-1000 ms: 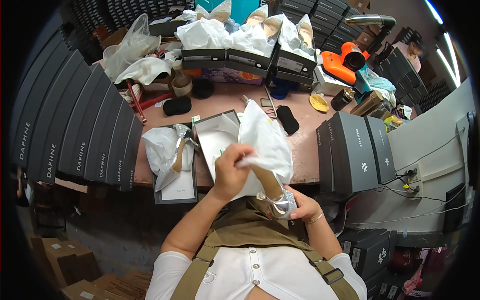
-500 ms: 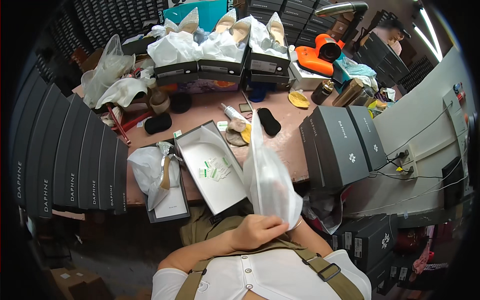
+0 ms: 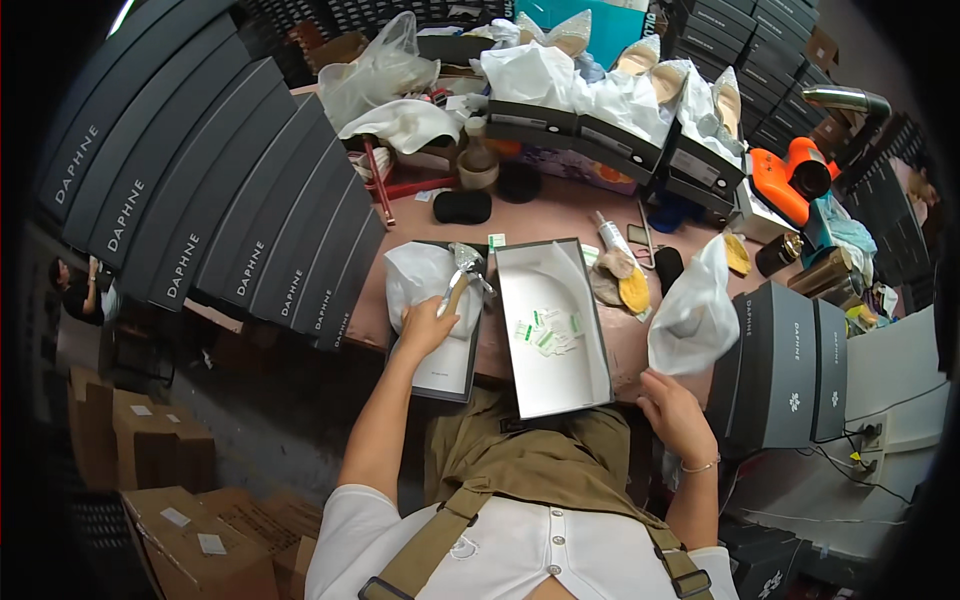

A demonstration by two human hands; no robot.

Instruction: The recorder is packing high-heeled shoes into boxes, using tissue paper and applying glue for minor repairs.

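Both hands were well apart: the left hand lay at a shoe beside white paper in a dark grey box, its grip impossible to tell, while the right hand, fingers loosely spread, was just below a white wrap. Between the hands, an open carton held small packets.

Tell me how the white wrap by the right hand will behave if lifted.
The white wrap seems floppy, judging by its soft creases. A darker patch shows faintly through, so something firmer inside may weigh it down unevenly.
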